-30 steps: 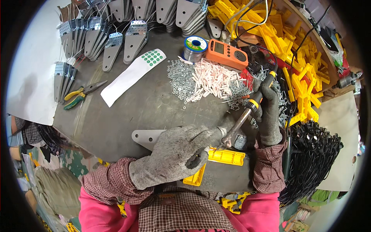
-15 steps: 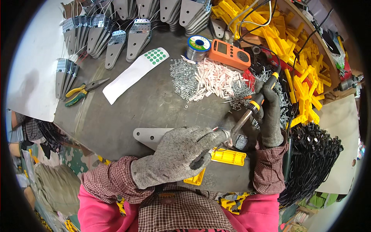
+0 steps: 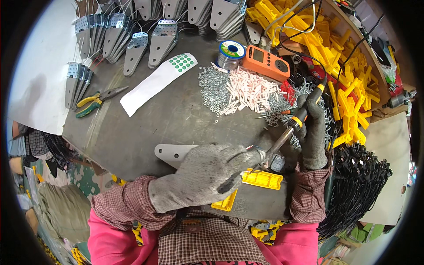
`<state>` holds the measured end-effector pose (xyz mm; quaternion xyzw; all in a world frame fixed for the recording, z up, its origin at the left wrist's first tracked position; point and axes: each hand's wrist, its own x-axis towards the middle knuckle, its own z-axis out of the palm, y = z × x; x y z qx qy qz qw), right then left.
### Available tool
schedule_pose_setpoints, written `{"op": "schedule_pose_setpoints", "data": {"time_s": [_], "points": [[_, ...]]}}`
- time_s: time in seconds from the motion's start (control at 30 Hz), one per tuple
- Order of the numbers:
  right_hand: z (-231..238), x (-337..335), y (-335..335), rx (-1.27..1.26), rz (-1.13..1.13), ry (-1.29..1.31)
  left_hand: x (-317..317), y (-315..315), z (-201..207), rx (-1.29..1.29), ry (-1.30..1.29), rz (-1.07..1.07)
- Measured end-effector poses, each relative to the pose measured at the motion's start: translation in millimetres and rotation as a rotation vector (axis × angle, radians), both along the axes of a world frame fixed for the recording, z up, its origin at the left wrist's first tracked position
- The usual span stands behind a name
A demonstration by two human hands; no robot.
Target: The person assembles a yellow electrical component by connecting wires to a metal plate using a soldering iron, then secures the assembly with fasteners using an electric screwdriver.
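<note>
My left hand [image 3: 203, 172], in a grey glove, is closed, its fingertips pinched on thin wires [image 3: 251, 147]; the grip itself is partly hidden. Under it lies a grey metal plate [image 3: 170, 153] with holes. My right hand [image 3: 314, 130], also gloved, is wrapped round a soldering iron [image 3: 279, 138] with a yellow-and-black handle. The iron slants down to the left, its tip end at my left fingertips; exact contact cannot be made out. Just below are a yellow plastic shell [image 3: 263, 179] and another yellow piece [image 3: 224, 203]. A small whitish container [image 3: 277, 163] stands beside the iron.
Beyond my hands lie washers [image 3: 213, 90], pale sleeves [image 3: 249, 92], screws [image 3: 279, 106], a solder spool [image 3: 229, 59] and an orange meter [image 3: 266, 63]. Pliers [image 3: 99, 100] and a sticker sheet [image 3: 154, 86] are at left. Yellow parts [image 3: 353, 106] and black cables [image 3: 357, 185] fill the right.
The view has shifted a little, so the table's things sit slightly farther right. Both hands keep their grips, with the iron still at my left fingertips.
</note>
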<state>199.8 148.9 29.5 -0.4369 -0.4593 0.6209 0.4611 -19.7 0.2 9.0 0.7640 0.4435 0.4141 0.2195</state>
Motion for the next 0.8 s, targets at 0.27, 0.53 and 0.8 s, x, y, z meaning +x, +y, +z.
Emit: {"op": "schedule_pose_setpoints", "data": {"time_s": [0.27, 0.53, 0.8], "points": [[-7.7, 15.3, 12.0, 0.090, 0.090, -0.046, -135.7, 22.6, 3.2, 0.100, 0.814, 0.662], [9.0, 77.6, 31.1, 0.469, -0.421, 0.088, -8.3, -0.5, 36.6, 0.132, 0.332, 0.029], [10.9, 46.3, 19.5, 0.674, -0.367, -0.417, -6.9, 4.7, 3.5, 0.099, 0.414, -0.125]]}}
